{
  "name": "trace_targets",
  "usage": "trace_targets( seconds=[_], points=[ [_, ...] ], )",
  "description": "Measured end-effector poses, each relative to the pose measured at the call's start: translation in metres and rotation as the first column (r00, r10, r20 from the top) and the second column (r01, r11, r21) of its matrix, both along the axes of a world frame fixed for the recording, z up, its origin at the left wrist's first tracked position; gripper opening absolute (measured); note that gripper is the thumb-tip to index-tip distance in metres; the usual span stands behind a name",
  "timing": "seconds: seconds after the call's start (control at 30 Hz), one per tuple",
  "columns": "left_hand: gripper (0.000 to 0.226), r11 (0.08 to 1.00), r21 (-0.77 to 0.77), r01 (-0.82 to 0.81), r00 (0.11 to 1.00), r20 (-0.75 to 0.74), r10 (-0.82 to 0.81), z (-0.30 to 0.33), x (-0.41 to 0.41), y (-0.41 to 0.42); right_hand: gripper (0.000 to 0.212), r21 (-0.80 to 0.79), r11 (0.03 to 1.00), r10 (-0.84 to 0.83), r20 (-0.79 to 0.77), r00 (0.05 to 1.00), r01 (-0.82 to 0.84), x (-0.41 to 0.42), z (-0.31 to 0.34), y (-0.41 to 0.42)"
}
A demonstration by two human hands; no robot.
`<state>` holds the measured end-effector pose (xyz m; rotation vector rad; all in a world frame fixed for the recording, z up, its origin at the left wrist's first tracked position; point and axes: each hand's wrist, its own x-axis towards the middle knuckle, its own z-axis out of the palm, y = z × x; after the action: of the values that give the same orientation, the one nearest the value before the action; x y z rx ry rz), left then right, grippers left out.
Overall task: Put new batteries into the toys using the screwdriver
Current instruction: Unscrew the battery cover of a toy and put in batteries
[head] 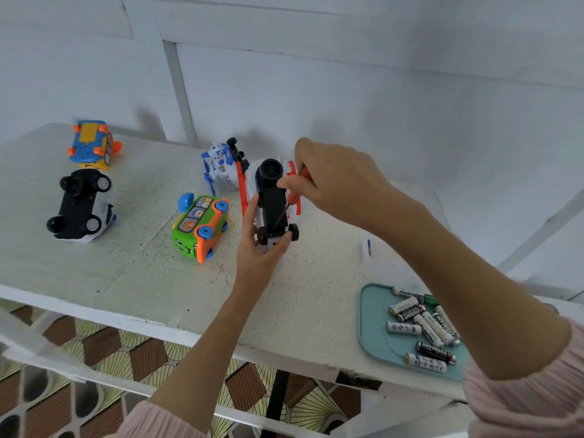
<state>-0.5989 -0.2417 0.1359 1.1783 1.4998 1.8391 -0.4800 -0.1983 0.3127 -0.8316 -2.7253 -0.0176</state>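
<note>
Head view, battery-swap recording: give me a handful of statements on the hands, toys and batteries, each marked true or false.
1. The right hand grips the screwdriver, its tip at the underside of the white and red toy. True.
2. The left hand rests flat on the table. False: it holds the toy's near end, by its wheels.
3. The batteries lie loose on the teal tray. True.
4. The green and orange bus sits on the tray. False: it lies on the table, left of the held toy.
5. The black and white car lies wheels up. True.
</note>
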Motion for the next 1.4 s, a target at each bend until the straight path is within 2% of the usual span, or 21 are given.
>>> trace_targets(
  seconds=[0.07,0.17,0.2,0.27,0.33,0.37,0.4,0.43,0.5,0.57,0.7,0.8,0.83,0.9,0.97,1.03,1.13,1.23,1.3,1.33,1.4],
  points=[
    [0.078,1.0,-0.002,-0.001,1.0,0.01,0.001,0.001,0.0,-0.001,0.035,0.078,0.996,-0.046,0.041,0.998,0.042,0.003,0.0,0.002],
    [0.08,1.0,0.013,0.002,1.0,0.007,-0.003,0.0,0.001,-0.001,0.026,-0.183,0.975,0.094,-0.17,0.981,-0.125,0.0,0.0,0.0],
    [0.081,1.0,0.011,0.0,1.0,0.011,0.0,0.0,0.001,0.0,0.023,-0.229,0.96,0.118,-0.187,0.975,-0.16,0.0,-0.001,-0.001],
    [0.083,1.0,0.016,0.004,1.0,0.0,-0.004,0.0,0.001,0.0,0.024,-0.186,0.979,0.06,-0.15,0.987,-0.088,-0.002,-0.003,-0.001],
    [0.082,1.0,0.018,0.003,0.999,-0.033,-0.003,0.0,0.002,0.001,0.023,0.03,0.999,-0.031,-0.041,0.999,0.032,-0.002,-0.005,0.002],
    [0.081,1.0,0.016,-0.004,0.999,-0.039,0.004,0.0,0.002,0.001,0.027,0.086,0.994,-0.075,0.003,0.997,0.074,0.001,-0.005,0.004],
    [0.08,1.0,0.015,-0.007,1.0,-0.03,0.008,0.0,0.002,0.001,0.031,0.075,0.994,-0.088,0.025,0.996,0.086,0.003,-0.005,0.005],
    [0.079,1.0,0.016,-0.009,1.0,-0.01,0.009,0.0,0.001,0.0,0.032,-0.011,0.998,-0.064,-0.011,0.998,0.064,0.006,-0.005,0.005],
    [0.078,0.999,0.035,-0.016,0.999,0.042,0.014,-0.001,-0.002,0.0,0.023,-0.142,0.986,0.071,-0.117,0.991,-0.087,0.01,-0.009,0.003],
    [0.078,0.999,0.041,-0.03,0.997,0.07,0.027,-0.001,-0.004,0.0,0.019,-0.186,0.964,0.162,-0.155,0.975,-0.19,0.012,-0.014,0.003],
    [0.077,0.998,0.013,-0.057,0.996,0.072,0.056,0.0,-0.005,0.002,0.015,0.03,0.999,0.037,-0.036,0.999,-0.036,0.012,-0.015,0.002],
    [0.078,0.998,0.011,-0.057,0.996,0.067,0.056,0.001,-0.004,0.0,0.036,0.135,0.991,-0.032,0.076,0.997,0.021,0.011,-0.016,0.003],
    [0.078,0.998,0.011,-0.055,0.997,0.061,0.054,0.001,-0.003,0.0,0.037,0.114,0.993,0.01,0.055,0.998,-0.016,0.01,-0.017,0.003],
    [0.077,0.998,0.011,-0.058,0.997,0.05,0.057,0.0,-0.003,0.001,0.02,0.019,0.989,0.147,-0.073,0.987,-0.145,0.01,-0.021,0.003],
    [0.077,0.998,0.01,-0.061,0.997,0.051,0.06,0.0,-0.003,0.002,0.01,0.009,0.98,0.196,-0.128,0.972,-0.197,0.01,-0.023,0.003],
    [0.078,0.998,0.015,-0.056,0.997,0.057,0.055,-0.001,-0.004,0.003,0.009,0.075,0.988,0.145,-0.135,0.98,-0.136,0.009,-0.024,0.003],
    [0.079,0.999,0.017,-0.043,0.998,0.037,0.042,-0.001,-0.001,0.002,0.032,0.145,0.989,-0.016,-0.057,0.998,0.024,0.007,-0.021,0.005],
    [0.079,0.999,0.009,-0.043,0.999,0.019,0.043,0.001,0.0,0.002,0.014,0.02,0.993,0.118,-0.131,0.984,-0.116,0.008,-0.018,0.003],
    [0.079,0.999,0.012,-0.041,0.999,0.006,0.041,0.001,0.0,0.002,0.008,0.017,0.985,0.171,-0.124,0.977,-0.171,0.008,-0.018,0.002],
    [0.079,0.999,0.012,-0.041,0.999,0.001,0.041,0.001,0.0,0.003,0.007,0.036,0.988,0.152,-0.113,0.982,-0.149,0.008,-0.018,0.003],
    [0.079,0.999,0.009,-0.046,0.999,-0.008,0.046,0.001,0.0,0.003,0.024,0.091,0.996,-0.006,-0.032,0.999,0.008,0.008,-0.016,0.004]
  ],
)
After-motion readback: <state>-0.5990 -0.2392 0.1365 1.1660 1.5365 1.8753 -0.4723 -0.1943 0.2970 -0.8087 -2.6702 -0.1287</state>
